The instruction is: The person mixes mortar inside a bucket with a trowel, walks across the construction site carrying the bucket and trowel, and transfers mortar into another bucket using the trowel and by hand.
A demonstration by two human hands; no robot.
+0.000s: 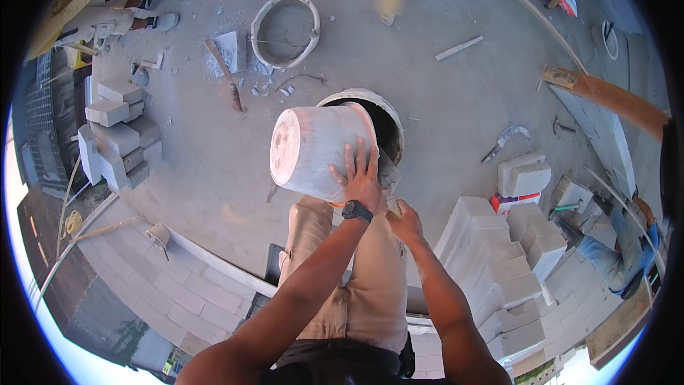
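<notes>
A white bucket [320, 146] lies tipped on its side in front of my knees, its base to the left and its mouth to the right. My left hand [358, 184], with a watch on the wrist, holds it with fingers spread over its side near the rim. Under the mouth stands a second round bucket [393, 115] with a dark inside, partly covered by the first. My right hand [405, 222] is closed round the handle of a trowel [387, 171]. The grey blade is at the tipped bucket's mouth; its tip is hidden.
A white ring-shaped rim [285, 31] and a hatchet-like tool [226, 77] lie ahead on the concrete floor. Pale blocks are stacked left [117, 135] and right [491, 257]. A handsaw [504, 142] and hammer [563, 126] lie right. Other people are at upper left [107, 21] and far right [620, 249].
</notes>
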